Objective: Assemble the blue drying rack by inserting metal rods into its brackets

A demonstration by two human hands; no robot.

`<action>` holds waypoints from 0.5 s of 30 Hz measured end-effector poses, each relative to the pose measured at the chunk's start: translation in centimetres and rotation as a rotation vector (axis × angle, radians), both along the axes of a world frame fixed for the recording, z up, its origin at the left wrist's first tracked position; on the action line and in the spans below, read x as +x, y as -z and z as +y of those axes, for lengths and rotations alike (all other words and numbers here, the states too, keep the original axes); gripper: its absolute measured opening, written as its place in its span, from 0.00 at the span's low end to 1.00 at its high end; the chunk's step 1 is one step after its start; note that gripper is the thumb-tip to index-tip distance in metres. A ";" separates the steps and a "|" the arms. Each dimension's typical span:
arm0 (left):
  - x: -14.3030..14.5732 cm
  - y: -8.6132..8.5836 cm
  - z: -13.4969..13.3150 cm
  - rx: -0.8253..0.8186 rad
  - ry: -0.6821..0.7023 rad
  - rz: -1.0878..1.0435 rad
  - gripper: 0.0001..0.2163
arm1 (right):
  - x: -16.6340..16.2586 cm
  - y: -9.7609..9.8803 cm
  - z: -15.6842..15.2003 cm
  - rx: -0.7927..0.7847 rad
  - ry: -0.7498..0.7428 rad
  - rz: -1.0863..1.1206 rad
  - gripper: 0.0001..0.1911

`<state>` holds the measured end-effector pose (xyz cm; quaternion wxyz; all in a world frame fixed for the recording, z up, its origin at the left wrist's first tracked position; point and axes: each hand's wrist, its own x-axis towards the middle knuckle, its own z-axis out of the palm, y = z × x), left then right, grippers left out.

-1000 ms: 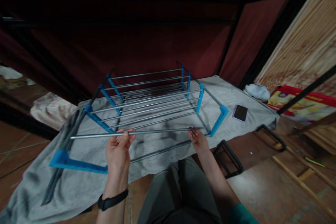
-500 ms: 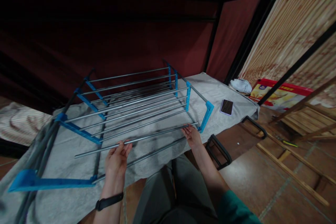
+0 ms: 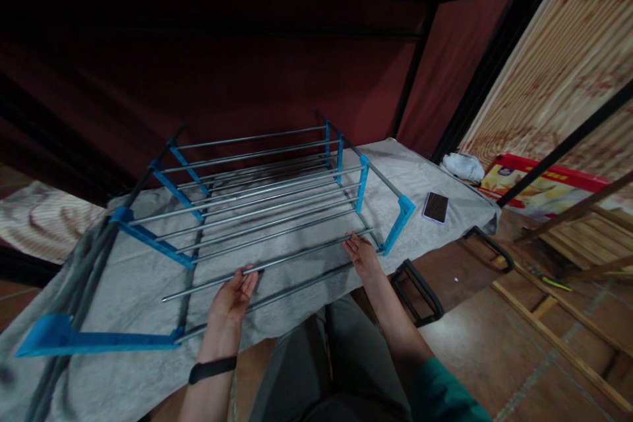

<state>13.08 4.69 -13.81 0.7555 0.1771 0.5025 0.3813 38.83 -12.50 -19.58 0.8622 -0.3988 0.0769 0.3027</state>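
Note:
A loose metal rod (image 3: 301, 252) lies across both my hands, above a grey cloth. My left hand (image 3: 233, 297) grips it with thumb and fingers, a little in from its left end. Near the rod's right end, my right hand (image 3: 362, 254) pinches it. That end is close to the blue plastic bracket (image 3: 397, 227) at the rack's right front, apart from it. Behind the rod stands a rack frame with several metal bars (image 3: 277, 203) between blue brackets. A long blue bracket (image 3: 113, 341) is at the left front, nearest to my left hand.
The grey cloth (image 3: 395, 165) covers the surface under the rack. A phone (image 3: 436, 207) lies on it at the right. Black metal handles (image 3: 418, 293) stick out at the front edge. A wooden ladder-like frame (image 3: 558, 326) and a red box (image 3: 544, 186) are on the floor.
My left hand and the rod's left end have shifted to the right. My right hand keeps its pinch near the right end. The whole view has swung slightly, moving the rack rightward in the picture.

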 end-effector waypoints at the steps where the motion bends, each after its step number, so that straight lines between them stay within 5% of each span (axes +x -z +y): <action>1: 0.1 0.0 -0.1 0.002 0.008 -0.006 0.10 | 0.0 0.0 0.0 -0.008 -0.006 -0.002 0.08; 6: 0.8 -0.9 -1.2 0.133 -0.005 -0.054 0.10 | -0.2 0.2 -0.2 -0.034 0.006 -0.024 0.10; 13: 0.4 -4.3 -1.5 0.408 -0.024 -0.046 0.03 | -0.1 0.7 -1.0 -0.118 0.136 -0.064 0.21; 15: 0.2 -5.0 -1.5 0.495 -0.010 -0.056 0.08 | -0.3 0.7 -1.2 -0.122 0.143 -0.082 0.21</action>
